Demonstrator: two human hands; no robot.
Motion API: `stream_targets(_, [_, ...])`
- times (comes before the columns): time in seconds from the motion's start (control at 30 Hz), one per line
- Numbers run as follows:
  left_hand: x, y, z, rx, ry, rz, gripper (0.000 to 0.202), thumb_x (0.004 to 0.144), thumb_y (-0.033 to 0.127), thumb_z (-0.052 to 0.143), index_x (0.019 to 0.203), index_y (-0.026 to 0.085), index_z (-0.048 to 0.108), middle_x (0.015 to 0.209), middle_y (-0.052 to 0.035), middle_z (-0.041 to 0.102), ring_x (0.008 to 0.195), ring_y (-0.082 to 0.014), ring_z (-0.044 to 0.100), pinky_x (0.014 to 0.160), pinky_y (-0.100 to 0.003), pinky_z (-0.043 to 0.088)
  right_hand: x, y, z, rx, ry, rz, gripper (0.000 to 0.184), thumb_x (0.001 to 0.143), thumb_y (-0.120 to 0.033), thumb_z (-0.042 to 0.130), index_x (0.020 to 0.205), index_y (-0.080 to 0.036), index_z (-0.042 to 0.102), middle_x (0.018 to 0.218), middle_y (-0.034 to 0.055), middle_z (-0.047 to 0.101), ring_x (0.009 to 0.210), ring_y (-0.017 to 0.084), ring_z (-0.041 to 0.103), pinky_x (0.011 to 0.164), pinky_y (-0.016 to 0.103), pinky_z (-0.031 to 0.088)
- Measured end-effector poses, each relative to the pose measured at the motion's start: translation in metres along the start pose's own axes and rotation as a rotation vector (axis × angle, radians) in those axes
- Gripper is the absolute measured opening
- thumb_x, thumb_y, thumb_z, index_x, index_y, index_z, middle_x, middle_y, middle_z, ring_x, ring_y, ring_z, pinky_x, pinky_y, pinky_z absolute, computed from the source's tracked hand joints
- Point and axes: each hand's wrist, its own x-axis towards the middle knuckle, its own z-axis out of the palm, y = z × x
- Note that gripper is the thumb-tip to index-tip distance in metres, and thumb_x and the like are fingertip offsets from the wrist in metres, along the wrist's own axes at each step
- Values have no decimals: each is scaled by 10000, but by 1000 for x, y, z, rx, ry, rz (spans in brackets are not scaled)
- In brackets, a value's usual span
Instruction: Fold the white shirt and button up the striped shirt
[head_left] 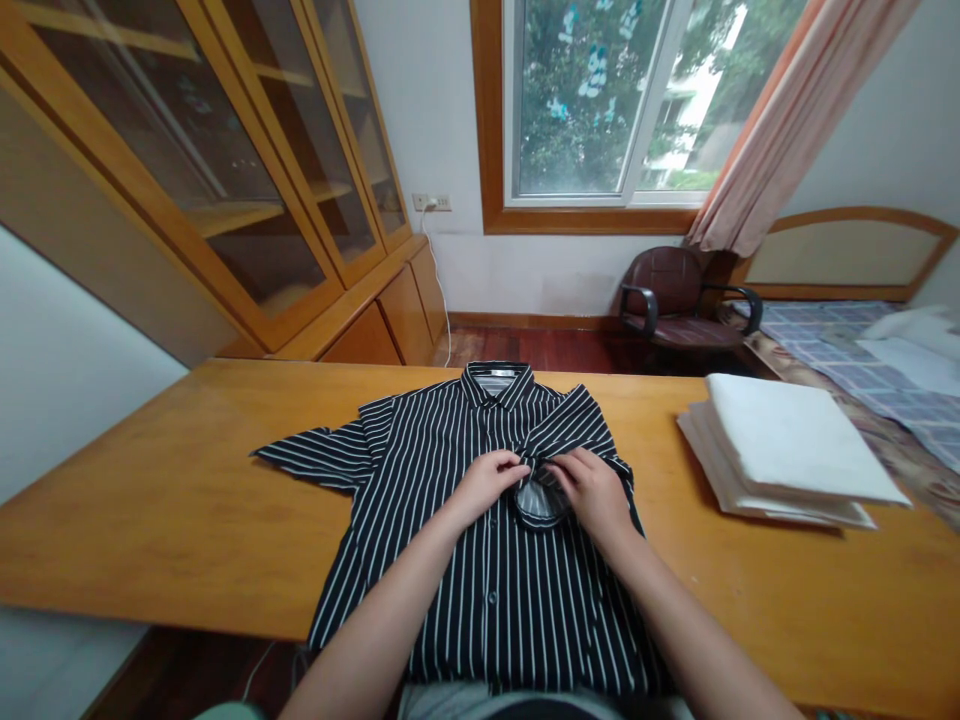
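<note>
A black shirt with white stripes (442, 500) lies front up on the wooden table, its collar toward the far edge and its lower hem near my body. The sleeve on the right is folded inward over the chest, and its cuff (541, 503) opens toward me. My left hand (487, 485) pinches the cuff's left edge between thumb and fingers. On the cuff's other side, my right hand (592, 490) grips the fabric with bent fingers. The other sleeve (319, 455) stretches out to the left, bent at its end. Small buttons run down the shirt's middle.
A stack of white folded sheets or boards (802, 440) sits on the right of the wooden table (187, 500). Beyond the table stand a brown armchair (667, 300), a bed (862, 340) and a glass-door cabinet (300, 180). A white cable (442, 280) hangs from a wall socket.
</note>
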Motion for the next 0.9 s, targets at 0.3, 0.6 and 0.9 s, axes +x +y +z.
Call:
stream_targets(0.3, [4,-27,8,-457,51,-102,308,721,419,764,788,165,603,750,41,526,712,-115,493,699,-235,389,-1,-8,6,55,46,15,169,985,-301,525,984,-215,671,885,60,698,824,210,657,750,315,497])
stream_targets(0.6, [3,-34,4,-652,94,-133,410,617,407,855,812,157,595,783,33,527,731,-99,509,725,-229,420,-4,-10,28,26,60,-36,226,1002,-330,501,927,-205,674,811,52,687,744,173,655,691,271,478])
stream_targets(0.9, [1,-28,1,-649,23,-141,342,689,417,816,807,142,651,740,23,543,701,-97,486,685,-221,393,-12,-1,33,-8,-28,-121,250,1013,-316,477,969,-212,700,829,50,681,747,153,650,655,237,464])
